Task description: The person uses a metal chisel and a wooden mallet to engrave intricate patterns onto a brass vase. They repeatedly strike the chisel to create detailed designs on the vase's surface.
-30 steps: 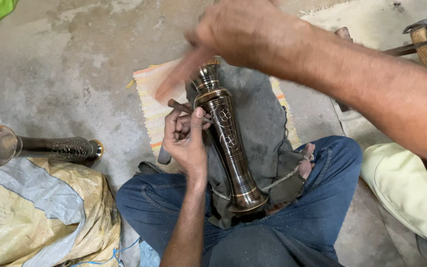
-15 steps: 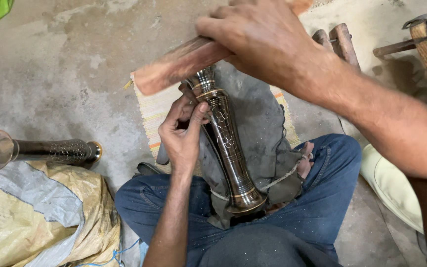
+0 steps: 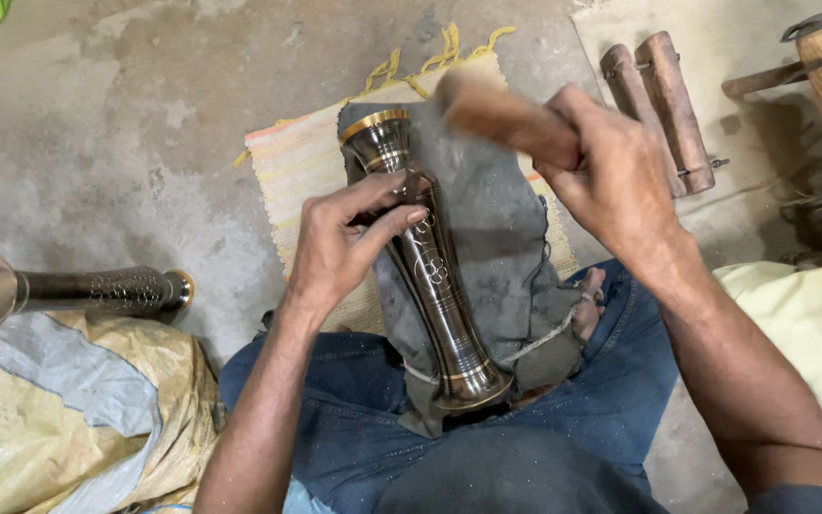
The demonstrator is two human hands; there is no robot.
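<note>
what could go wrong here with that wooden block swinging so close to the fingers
The right hand swings a blurred wooden block close above the left hand, whose fingertips pinch a small tool against the metal vase; a slightly off stroke could hit those fingers. The vase lies loose on a grey cloth over the lap, so it might roll or slip.

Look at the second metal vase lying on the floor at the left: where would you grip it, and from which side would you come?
Grip the second metal vase round its narrow patterned middle, coming from above. It lies on its side on the concrete floor, so the slim stem is exposed on top, while the flared mouth at the left looks too wide and the yellow sack crowds the near side.
</note>
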